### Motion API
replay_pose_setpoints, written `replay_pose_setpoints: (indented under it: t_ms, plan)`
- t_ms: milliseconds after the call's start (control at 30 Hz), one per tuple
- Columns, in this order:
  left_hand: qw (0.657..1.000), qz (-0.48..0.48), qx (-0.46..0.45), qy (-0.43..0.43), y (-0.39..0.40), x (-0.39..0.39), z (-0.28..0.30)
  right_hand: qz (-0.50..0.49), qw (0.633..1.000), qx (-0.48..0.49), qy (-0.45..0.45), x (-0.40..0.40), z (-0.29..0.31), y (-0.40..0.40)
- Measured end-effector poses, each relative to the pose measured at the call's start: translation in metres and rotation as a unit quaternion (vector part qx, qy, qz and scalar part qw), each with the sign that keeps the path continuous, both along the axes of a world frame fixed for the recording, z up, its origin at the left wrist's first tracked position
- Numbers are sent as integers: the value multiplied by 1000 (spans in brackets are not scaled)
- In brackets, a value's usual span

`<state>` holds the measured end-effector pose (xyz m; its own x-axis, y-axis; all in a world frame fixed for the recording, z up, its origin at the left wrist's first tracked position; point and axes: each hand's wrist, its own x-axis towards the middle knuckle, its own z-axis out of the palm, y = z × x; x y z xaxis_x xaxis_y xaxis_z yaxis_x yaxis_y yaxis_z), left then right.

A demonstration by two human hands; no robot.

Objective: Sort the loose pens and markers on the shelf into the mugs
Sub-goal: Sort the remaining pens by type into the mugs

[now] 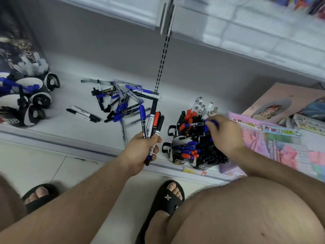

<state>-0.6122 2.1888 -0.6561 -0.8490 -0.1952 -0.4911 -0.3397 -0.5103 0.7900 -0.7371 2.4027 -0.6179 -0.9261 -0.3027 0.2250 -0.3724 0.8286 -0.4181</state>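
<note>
Markers [152,124] bunched in our left hand [142,152], fingers curled round them. Our right hand [226,132] pinches a blue marker [198,124] above the mugs [179,152]. They're crammed; forcing it could topple one.

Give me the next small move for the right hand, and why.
Probably lower the blue marker that the right hand pinches into a mug below and let go. It hangs over the cluster of mugs, one of which already holds blue and red markers. The left hand grips a bunch of markers, and a loose pile lies on the shelf.
</note>
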Motion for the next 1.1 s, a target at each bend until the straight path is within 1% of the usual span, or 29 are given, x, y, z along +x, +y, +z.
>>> replay_pose_setpoints:
  t_ms: [100, 200, 300, 367, 500, 567, 700, 767, 800, 833, 967, 1000, 1067, 1100]
  plan:
    - [1000, 1, -3, -1, 0, -1, -1, 52, 995, 3, 82, 7, -14, 6]
    - [1000, 0, -7, 0, -4, -1, -3, 68, 992, -12, 107, 12, -17, 15]
    - [1000, 2, -1, 3, -5, 0, -4, 93, 991, 34, 86, 16, -26, 24]
    - [1000, -2, -2, 1, -4, 2, -5, 109, 990, 67, 52, 14, -39, 23]
    - [1000, -7, -11, 3, -6, 7, -2, 85, 994, 63, -34, 2, -55, -3]
    - [1000, -9, -14, 5, -9, 9, 1, 88, 991, 80, -56, -1, -64, -16]
    - [1000, -9, -1, 14, -12, 13, 6, 129, 976, 163, -61, 5, -85, -32]
    - [1000, -7, 5, 16, -13, 14, 8, 131, 952, 258, -104, 14, -90, -35]
    - [1000, -7, 7, 17, -13, 15, 9, 137, 939, 296, -106, 16, -91, -35]
    - [1000, -9, 9, 18, -13, 15, 9, 150, 933, 310, -102, 16, -92, -36]
    - [999, -24, 26, 34, -16, 18, 12, 153, 918, 336, -144, 11, -77, -37]
    - [998, -31, 32, 39, -17, 18, 13, 153, 920, 332, -141, 9, -68, -38]
    - [997, -41, 52, 49, -18, 19, 17, 145, 939, 291, -111, 4, -44, -41]
    - [995, -46, 64, 54, -19, 19, 19, 133, 955, 243, -105, 1, -26, -45]
